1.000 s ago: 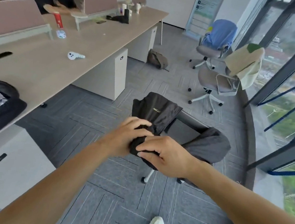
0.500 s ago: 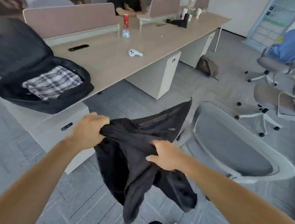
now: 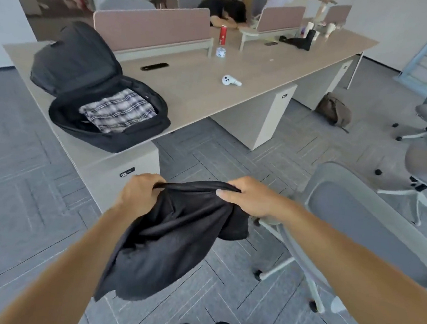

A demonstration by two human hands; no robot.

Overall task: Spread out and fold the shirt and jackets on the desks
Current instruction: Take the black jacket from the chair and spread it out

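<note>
I hold the black jacket (image 3: 169, 240) up in the air over the grey carpet, near me and just off the near corner of the desk (image 3: 192, 93), not touching it. My left hand (image 3: 140, 194) is curled into a fist round one end of the garment's top edge, and my right hand (image 3: 250, 198) pinches the other end with the thumb laid flat along the cloth. The edge runs taut between the two hands, and the rest of the jacket hangs below in a loose, bunched drape down toward my feet. On the desk's near left end sits an open black backpack (image 3: 68, 71) with its flap raised, and a folded plaid shirt (image 3: 118, 112) lies inside it. Farther along the desktop lie a white controller (image 3: 230, 81) and, beyond it, a red can (image 3: 223, 34) standing upright. A grey office chair (image 3: 356, 226) stands just right of my right forearm, and a brown bag (image 3: 333, 111) rests on the floor far right, beside the desk.
</note>
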